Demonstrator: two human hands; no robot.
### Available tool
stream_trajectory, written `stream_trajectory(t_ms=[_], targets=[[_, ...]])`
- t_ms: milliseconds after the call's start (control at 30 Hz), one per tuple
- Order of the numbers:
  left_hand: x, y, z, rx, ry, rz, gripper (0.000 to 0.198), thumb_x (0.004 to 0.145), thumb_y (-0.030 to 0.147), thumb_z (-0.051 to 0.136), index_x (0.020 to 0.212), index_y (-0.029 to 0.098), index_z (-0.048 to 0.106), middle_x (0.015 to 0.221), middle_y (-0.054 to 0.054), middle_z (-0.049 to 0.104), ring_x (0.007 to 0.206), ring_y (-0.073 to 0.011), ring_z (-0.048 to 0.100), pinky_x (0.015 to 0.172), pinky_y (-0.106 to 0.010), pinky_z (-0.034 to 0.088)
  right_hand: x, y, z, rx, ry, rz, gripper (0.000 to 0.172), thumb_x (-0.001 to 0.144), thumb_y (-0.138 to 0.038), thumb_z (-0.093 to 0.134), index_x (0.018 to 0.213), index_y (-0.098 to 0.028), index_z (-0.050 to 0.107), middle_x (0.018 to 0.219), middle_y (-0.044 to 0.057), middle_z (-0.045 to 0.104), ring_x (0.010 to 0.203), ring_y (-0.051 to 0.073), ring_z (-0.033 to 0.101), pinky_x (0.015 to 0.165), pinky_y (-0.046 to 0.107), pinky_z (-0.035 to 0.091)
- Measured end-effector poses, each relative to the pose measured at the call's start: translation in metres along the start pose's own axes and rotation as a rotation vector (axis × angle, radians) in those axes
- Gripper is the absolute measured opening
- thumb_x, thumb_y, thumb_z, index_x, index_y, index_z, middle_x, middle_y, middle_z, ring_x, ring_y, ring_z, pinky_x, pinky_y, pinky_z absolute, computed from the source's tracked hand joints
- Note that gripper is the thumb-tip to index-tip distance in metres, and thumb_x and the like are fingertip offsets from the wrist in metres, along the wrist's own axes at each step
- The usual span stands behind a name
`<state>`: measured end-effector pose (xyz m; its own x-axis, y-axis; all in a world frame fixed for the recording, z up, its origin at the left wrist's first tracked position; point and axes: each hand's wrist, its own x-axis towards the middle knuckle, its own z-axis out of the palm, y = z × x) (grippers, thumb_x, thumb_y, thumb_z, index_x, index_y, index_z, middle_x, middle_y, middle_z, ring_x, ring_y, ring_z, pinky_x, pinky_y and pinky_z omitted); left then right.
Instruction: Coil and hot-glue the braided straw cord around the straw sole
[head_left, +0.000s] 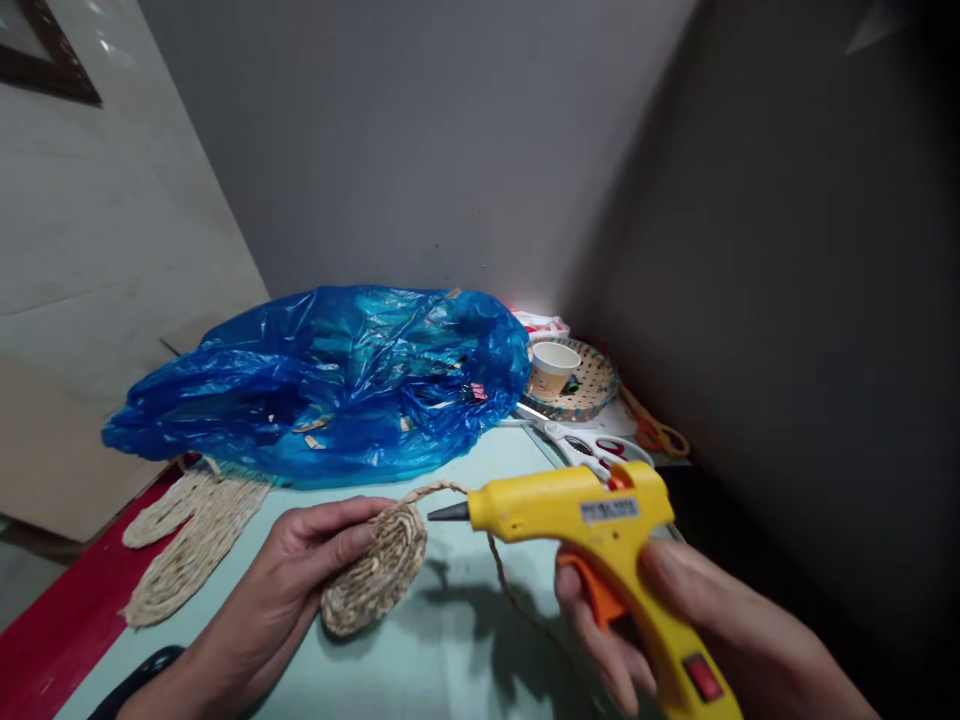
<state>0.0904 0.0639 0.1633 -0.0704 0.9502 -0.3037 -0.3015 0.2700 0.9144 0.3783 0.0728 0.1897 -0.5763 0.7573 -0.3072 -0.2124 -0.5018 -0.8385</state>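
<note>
My left hand (300,575) grips a coiled oval of braided straw cord (379,575), thumb on its face and fingers behind. From the top of the coil a loose length of cord (504,580) runs right, passes behind the glue gun and hangs down over the table. My right hand (720,610) is wrapped round the handle of a yellow hot glue gun (570,500), with a finger at its orange trigger. The dark nozzle points left, close to the coil's upper right edge; whether it touches cannot be told.
A blue plastic bag (352,390) with straw scraps lies at the back. Left of it rests a flat woven straw piece (191,545). White scissors (577,440), a round basket (596,395) holding a paper cup (555,365), and orange-handled scissors (664,435) are at the back right.
</note>
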Motion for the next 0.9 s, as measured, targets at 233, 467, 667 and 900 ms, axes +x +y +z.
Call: stream_trajectory(t_ms=[233, 467, 667, 900], targets=[[-0.010, 0.019, -0.012, 0.706, 0.078, 0.363, 0.017, 0.074, 0.047, 0.077, 0.086, 0.037, 0.084, 0.098, -0.002, 0.083, 0.095, -0.0254, 0.075, 0.081, -0.024, 0.058, 0.026, -0.010, -0.014, -0.227, 0.202, -0.106, 0.047, 0.099, -0.051, 0.044, 0.101, -0.014, 0.072, 0.096, 0.010, 0.073, 0.061, 0.010, 0.055, 0.058, 0.018, 0.047], [-0.022, 0.026, -0.013, 0.800, -0.198, 0.613, 0.029, 0.081, 0.027, 0.071, 0.095, 0.051, 0.079, 0.074, 0.005, 0.081, 0.067, -0.0160, 0.074, 0.061, -0.018, 0.059, 0.041, -0.005, -0.027, -0.773, 0.174, -0.015, 0.058, 0.100, -0.057, 0.033, 0.080, -0.015, 0.068, 0.064, 0.006, 0.068, 0.052, 0.016, 0.060, 0.053, 0.027, 0.048], [-0.022, 0.023, -0.017, 0.890, -0.297, 0.748, 0.046, 0.083, 0.015, 0.068, 0.110, 0.053, 0.074, 0.086, 0.008, 0.081, 0.075, -0.0135, 0.075, 0.066, -0.015, 0.058, 0.029, -0.007, -0.020, -1.379, 0.624, -0.177, 0.034, 0.095, -0.036, 0.047, 0.069, -0.019, 0.059, 0.067, 0.011, 0.060, 0.069, 0.030, 0.060, 0.067, 0.040, 0.039], [-0.026, 0.023, -0.017, 0.956, -0.371, 0.827, 0.047, 0.083, 0.011, 0.067, 0.114, 0.045, 0.074, 0.086, 0.007, 0.077, 0.076, -0.0114, 0.072, 0.070, -0.015, 0.056, 0.011, 0.000, 0.040, -1.427, 0.190, -0.616, 0.026, 0.101, -0.031, 0.049, 0.122, -0.021, 0.059, 0.113, 0.008, 0.067, 0.105, 0.023, 0.058, 0.093, 0.035, 0.041]])
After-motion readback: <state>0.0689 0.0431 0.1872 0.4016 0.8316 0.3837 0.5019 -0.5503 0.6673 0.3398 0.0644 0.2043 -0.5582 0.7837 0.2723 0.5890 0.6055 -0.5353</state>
